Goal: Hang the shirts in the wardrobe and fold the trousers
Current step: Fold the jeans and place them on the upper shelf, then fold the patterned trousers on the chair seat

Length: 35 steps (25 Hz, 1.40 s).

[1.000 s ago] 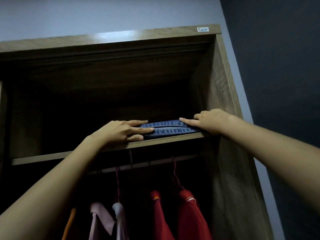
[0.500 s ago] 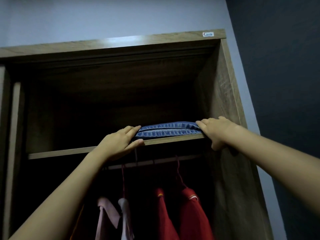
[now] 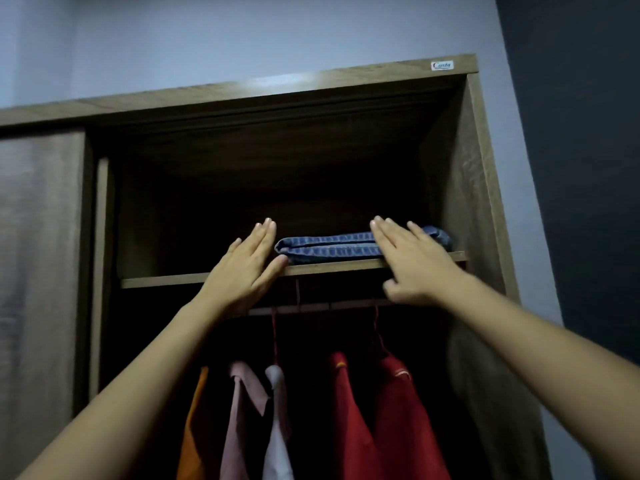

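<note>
The left hand (image 3: 246, 268) is flat, with its fingers straight and close together, pointing up into the wardrobe. Its thumb tip is against the left end of the folded blue denim trousers (image 3: 329, 247). The right hand (image 3: 414, 263) is also spread flat, fingers straight and slightly fanned, in front of the right part of the trousers; whether it presses the cloth I cannot tell. The trousers lie in a flat stack on the brown wooden shelf (image 3: 207, 281), along its front edge and toward its right end, close to the wardrobe's right side wall (image 3: 460, 188). Beneath the shelf a rail (image 3: 332, 305) carries hanging shirts, from left to right: an orange shirt (image 3: 194, 427), a pale pink shirt (image 3: 242, 410), a white shirt (image 3: 277, 434) and two red shirts (image 3: 405, 427). A wood-grain sliding door (image 3: 38, 271) covers the wardrobe's left part, and a small white label (image 3: 442, 65) sits at the right corner of its top board.
</note>
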{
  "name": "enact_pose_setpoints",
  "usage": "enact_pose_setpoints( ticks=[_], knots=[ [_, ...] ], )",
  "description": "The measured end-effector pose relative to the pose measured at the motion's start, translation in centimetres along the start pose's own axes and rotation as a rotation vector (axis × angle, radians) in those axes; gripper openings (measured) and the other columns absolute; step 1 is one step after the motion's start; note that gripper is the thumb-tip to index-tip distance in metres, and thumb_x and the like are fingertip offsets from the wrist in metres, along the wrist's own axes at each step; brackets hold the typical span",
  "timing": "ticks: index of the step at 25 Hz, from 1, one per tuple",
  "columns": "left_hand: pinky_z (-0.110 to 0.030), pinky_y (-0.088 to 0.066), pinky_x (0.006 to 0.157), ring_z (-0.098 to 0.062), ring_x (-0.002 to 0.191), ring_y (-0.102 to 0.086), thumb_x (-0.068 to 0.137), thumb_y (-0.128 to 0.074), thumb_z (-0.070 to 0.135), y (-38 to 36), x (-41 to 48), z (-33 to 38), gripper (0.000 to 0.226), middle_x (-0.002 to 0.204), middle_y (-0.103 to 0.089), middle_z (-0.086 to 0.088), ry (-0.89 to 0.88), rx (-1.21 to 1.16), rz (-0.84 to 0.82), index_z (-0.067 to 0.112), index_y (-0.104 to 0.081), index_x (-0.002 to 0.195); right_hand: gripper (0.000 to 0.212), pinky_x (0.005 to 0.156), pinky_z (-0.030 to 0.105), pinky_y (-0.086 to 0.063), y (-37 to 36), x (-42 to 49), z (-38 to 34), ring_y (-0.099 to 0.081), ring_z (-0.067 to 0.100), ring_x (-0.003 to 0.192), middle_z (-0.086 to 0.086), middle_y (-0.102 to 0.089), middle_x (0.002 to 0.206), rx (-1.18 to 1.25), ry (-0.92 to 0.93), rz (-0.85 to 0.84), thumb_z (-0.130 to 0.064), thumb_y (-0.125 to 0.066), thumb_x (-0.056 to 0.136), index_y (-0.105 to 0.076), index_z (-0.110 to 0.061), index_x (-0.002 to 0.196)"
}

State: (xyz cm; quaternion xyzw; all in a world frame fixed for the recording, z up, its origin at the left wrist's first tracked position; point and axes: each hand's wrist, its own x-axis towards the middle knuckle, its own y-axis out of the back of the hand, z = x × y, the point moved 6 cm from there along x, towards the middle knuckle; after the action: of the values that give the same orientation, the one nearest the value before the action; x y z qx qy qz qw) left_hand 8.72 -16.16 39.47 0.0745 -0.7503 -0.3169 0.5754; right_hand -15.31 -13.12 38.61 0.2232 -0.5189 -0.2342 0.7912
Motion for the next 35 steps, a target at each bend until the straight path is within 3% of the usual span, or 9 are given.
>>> enact_pose_setpoints(
  ticks=[2, 5, 8, 13, 20, 23, 26, 31, 35],
  knots=[
    [-0.027, -0.002, 0.112, 0.001, 0.137, 0.006, 0.077, -0.004, 0.067, 1.2, -2.4, -0.3, 0.089, 0.158, -0.003, 0.001, -0.002, -0.013, 0.023, 0.016, -0.004, 0.15, 0.085, 0.117, 0.034, -0.003, 0.0, -0.7, -3.9, -0.007, 0.019, 0.146, 0.01, -0.007, 0.158, 0.213, 0.011, 0.138, -0.046, -0.021, 0.075, -0.006, -0.006, 0.148],
    [-0.03, -0.005, 0.113, -0.003, 0.14, 0.001, 0.081, -0.008, 0.064, 1.8, -9.0, -1.1, 0.084, 0.156, -0.004, 0.003, 0.017, -0.001, 0.039, 0.014, -0.008, 0.149, 0.079, 0.115, 0.031, -0.004, -1.6, -2.9, -10.4, -0.014, 0.02, 0.145, 0.012, -0.016, 0.156, 0.434, 0.046, 0.261, -0.046, -0.015, 0.08, -0.017, -0.004, 0.147],
    [-0.038, -0.013, 0.114, -0.012, 0.143, -0.006, 0.085, -0.011, 0.06, 0.6, -18.1, -3.2, 0.082, 0.156, -0.012, -0.004, 0.16, 0.05, -0.055, 0.008, -0.014, 0.148, 0.075, 0.114, 0.031, -0.003, -4.8, -6.6, -18.7, -0.016, 0.022, 0.145, 0.012, -0.019, 0.155, 0.61, 0.077, 0.232, -0.044, -0.019, 0.082, -0.021, -0.004, 0.146],
    [-0.048, -0.032, 0.107, -0.029, 0.139, -0.031, 0.089, -0.01, 0.06, -0.9, -40.4, -7.6, 0.082, 0.149, -0.035, -0.015, 0.539, 0.272, -0.393, 0.001, -0.033, 0.142, 0.079, 0.115, 0.034, -0.004, -10.6, -16.1, -35.4, -0.015, 0.024, 0.145, 0.012, -0.017, 0.156, 0.807, 0.262, -0.095, -0.051, -0.019, 0.082, -0.02, -0.005, 0.146],
    [-0.04, -0.012, 0.116, -0.022, 0.146, -0.006, 0.076, 0.002, 0.067, 4.1, -74.1, -3.3, 0.095, 0.158, -0.008, -0.009, 1.123, 0.201, -0.76, 0.007, -0.01, 0.149, 0.075, 0.117, 0.036, -0.007, -12.3, -33.9, -55.5, -0.013, 0.024, 0.145, 0.013, -0.015, 0.156, 0.893, 0.605, -0.511, -0.048, -0.029, 0.088, -0.016, -0.003, 0.147],
    [-0.039, -0.01, 0.116, -0.021, 0.146, -0.002, 0.09, -0.011, 0.064, 6.2, -85.4, 0.3, 0.082, 0.158, -0.004, -0.008, 1.281, 0.208, -0.919, 0.008, -0.006, 0.15, 0.076, 0.117, 0.038, -0.01, -13.1, -43.6, -62.5, -0.015, 0.024, 0.145, 0.013, -0.017, 0.156, 0.916, 0.747, -0.697, -0.049, -0.025, 0.086, -0.018, -0.003, 0.146],
    [-0.038, -0.009, 0.117, -0.021, 0.146, -0.002, 0.097, -0.023, 0.053, 6.4, -92.4, 2.6, 0.071, 0.159, -0.002, -0.008, 1.364, 0.165, -0.989, 0.008, -0.004, 0.15, 0.077, 0.114, 0.044, -0.02, -14.4, -51.2, -66.0, -0.027, 0.03, 0.141, 0.018, -0.028, 0.151, 0.935, 0.772, -0.815, -0.05, -0.023, 0.084, -0.029, 0.001, 0.142],
    [-0.038, -0.017, 0.115, -0.024, 0.145, -0.011, 0.096, -0.021, 0.056, 1.9, -104.5, 9.4, 0.074, 0.158, -0.008, -0.01, 1.463, -0.058, -1.16, 0.008, -0.006, 0.15, 0.067, 0.117, 0.039, -0.006, -18.0, -65.5, -70.4, -0.008, 0.025, 0.146, 0.013, -0.006, 0.158, 0.804, 1.098, -1.093, -0.042, -0.03, 0.095, -0.011, -0.005, 0.148],
    [-0.036, -0.012, 0.117, -0.021, 0.146, -0.005, 0.098, -0.022, 0.05, -3.0, -112.0, 16.2, 0.069, 0.159, 0.0, -0.008, 1.454, -0.188, -1.37, 0.011, 0.001, 0.15, 0.06, 0.116, 0.038, -0.013, -20.3, -75.0, -71.6, -0.017, 0.025, 0.143, 0.013, -0.018, 0.155, 0.829, 1.233, -1.194, -0.034, -0.036, 0.095, -0.022, -0.006, 0.146]
  ],
)
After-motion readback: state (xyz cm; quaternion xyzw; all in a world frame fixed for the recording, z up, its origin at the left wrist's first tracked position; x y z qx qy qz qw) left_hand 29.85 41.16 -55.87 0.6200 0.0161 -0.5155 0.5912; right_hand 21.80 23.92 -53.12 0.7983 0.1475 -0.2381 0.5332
